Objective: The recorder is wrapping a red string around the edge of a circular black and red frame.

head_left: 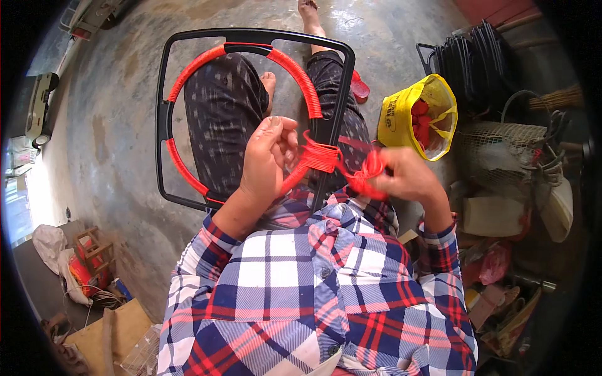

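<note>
A black rounded-square frame lies across my lap, with an inner ring wrapped in red cord. My left hand grips the wrapped ring at its right side, beside a thick knot of red windings on the frame's right bar. My right hand holds a bunch of loose red cord, pulled taut from those windings. Both hands sit close together, just above my plaid shirt.
A yellow bag with red material inside stands to my right. Behind it leans a stack of black frames. A woven basket and assorted clutter fill the right side. Bare concrete floor spreads to the left; cardboard and a small crate lie lower left.
</note>
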{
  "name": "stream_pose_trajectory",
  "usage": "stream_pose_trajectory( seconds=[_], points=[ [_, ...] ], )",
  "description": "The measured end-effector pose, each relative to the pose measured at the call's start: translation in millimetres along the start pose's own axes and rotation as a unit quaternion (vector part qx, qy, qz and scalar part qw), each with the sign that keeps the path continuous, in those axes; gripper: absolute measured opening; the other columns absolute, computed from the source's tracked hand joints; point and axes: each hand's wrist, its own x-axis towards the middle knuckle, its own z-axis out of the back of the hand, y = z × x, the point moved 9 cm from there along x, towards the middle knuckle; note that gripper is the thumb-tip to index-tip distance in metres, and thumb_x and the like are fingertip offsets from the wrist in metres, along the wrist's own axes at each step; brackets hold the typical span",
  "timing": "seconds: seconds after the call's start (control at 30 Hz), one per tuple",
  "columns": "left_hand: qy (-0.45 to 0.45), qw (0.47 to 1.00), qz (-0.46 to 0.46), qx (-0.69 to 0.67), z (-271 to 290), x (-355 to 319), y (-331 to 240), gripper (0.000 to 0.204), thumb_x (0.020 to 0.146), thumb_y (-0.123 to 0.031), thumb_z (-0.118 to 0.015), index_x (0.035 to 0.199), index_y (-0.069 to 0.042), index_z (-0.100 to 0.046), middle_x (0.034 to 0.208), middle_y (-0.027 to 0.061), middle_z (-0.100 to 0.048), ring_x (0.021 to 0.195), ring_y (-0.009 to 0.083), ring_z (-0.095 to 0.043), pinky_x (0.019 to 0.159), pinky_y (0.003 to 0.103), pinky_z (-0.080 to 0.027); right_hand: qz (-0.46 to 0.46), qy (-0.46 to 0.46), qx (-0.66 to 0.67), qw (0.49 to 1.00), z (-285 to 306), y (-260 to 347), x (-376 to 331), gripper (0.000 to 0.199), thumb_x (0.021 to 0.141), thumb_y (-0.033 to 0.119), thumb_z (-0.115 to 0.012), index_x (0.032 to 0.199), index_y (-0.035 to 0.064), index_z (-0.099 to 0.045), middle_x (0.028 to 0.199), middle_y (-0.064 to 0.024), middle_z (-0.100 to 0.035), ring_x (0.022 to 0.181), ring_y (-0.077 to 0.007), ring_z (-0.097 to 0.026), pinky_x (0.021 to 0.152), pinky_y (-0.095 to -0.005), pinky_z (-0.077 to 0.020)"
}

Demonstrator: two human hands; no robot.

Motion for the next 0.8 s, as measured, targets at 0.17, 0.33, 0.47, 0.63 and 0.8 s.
stream_pose_trajectory(
  seconds=[0.17, 0.33, 0.47, 0.63, 0.8],
  points=[
    [-0.001, 0.998, 0.061, 0.008, -3, 3, 11, 0.034, 0.1, -0.033, -0.041, 0.113, -0.004, -0.053, 0.077, 0.0034, -0.052, 0.063, 0.0089, -0.043, 0.057, 0.023, -0.036, -0.168, -0.231, 0.402, 0.87, 53, -75, -72, 0.016, 0.076, 0.02, -0.063, 0.079, 0.0043, -0.06, 0.08, -0.0037, -0.062, 0.076, -0.0166, -0.057, 0.071, -0.0311, -0.0445],
    [0.029, 0.994, 0.101, 0.014, -5, 5, 17, 0.044, 0.101, -0.036, -0.04, 0.128, -0.002, -0.046, 0.084, 0.0058, -0.057, 0.073, 0.0109, -0.053, 0.066, 0.024, -0.046, 0.07, -0.402, 0.699, 0.587, 116, -164, -148, 0.026, 0.086, 0.023, -0.062, 0.073, 0.0109, -0.043, 0.072, 0.0004, -0.046, 0.07, -0.0131, -0.046, 0.073, -0.0263, -0.0393],
    [0.053, 0.994, 0.092, 0.009, -23, 1, 14, 0.047, 0.101, -0.038, -0.039, 0.128, 0.0, -0.046, 0.097, 0.0094, -0.059, 0.089, 0.0164, -0.058, 0.081, 0.029, -0.05, 0.059, -0.37, 0.714, 0.592, 95, -189, -139, 0.022, 0.089, 0.026, -0.062, 0.092, 0.0051, -0.055, 0.068, 0.0014, -0.045, 0.063, -0.0109, -0.043, 0.062, -0.0266, -0.0391],
    [0.134, 0.987, 0.089, -0.025, -37, -5, 11, 0.042, 0.095, -0.026, -0.042, 0.124, 0.003, -0.048, 0.115, 0.0138, -0.059, 0.108, 0.0228, -0.057, 0.098, 0.037, -0.044, -0.111, -0.244, 0.512, 0.816, 0, -82, -29, 0.037, 0.087, 0.012, -0.056, 0.122, -0.0007, -0.055, 0.068, 0.0042, -0.046, 0.054, -0.0059, -0.042, 0.051, -0.0222, -0.0359],
    [0.174, 0.979, 0.089, -0.051, -41, -7, 11, 0.04, 0.09, -0.016, -0.041, 0.123, 0.005, -0.048, 0.113, 0.0155, -0.059, 0.108, 0.0244, -0.059, 0.099, 0.037, -0.045, -0.153, 0.019, 0.468, 0.87, -60, -26, 10, 0.018, 0.083, 0.011, -0.068, 0.099, 0.0038, -0.063, 0.075, 0.0015, -0.059, 0.064, -0.0066, -0.055, 0.059, -0.0214, -0.0438]
  ],
)
